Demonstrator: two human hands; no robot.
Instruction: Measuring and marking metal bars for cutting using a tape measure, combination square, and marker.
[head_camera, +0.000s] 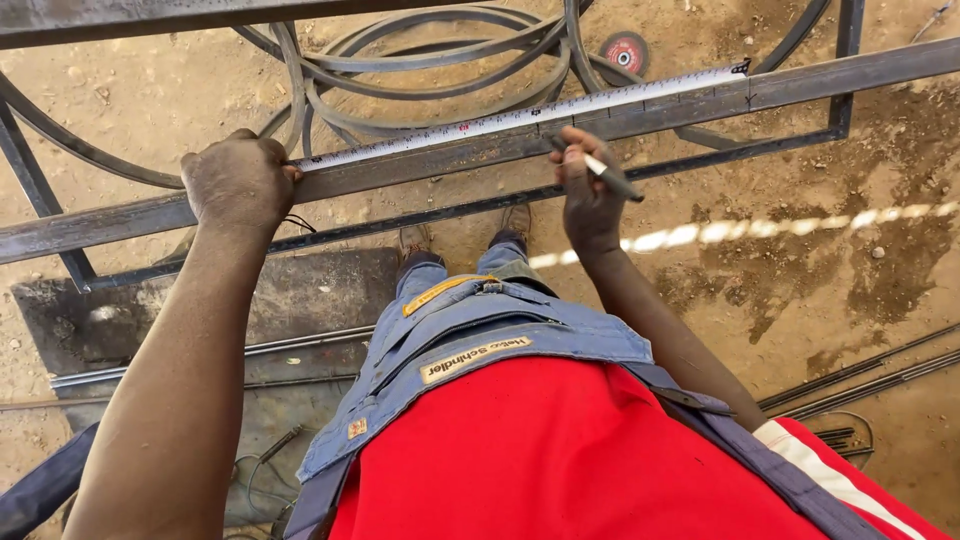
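while the left hand (238, 180) clamps the tape measure (520, 118) flat along the steel bar (800, 85), the right hand (590, 190) pinches a marker (600, 168) just beside the tape, no mark visible yet.

Far across the dirt ground (150, 100), dark rubber hoses (430, 60) lie in loops, and a round red cutting disc (625, 50) rests just beside them on the right. Near on the left, a flat grey metal plate (290, 300) lies on the soil, with a pale thin bar (200, 360) across it and a tangle of wire (265, 460) at its near edge. On the right, several thin dark rods (860, 375) lie side by side.
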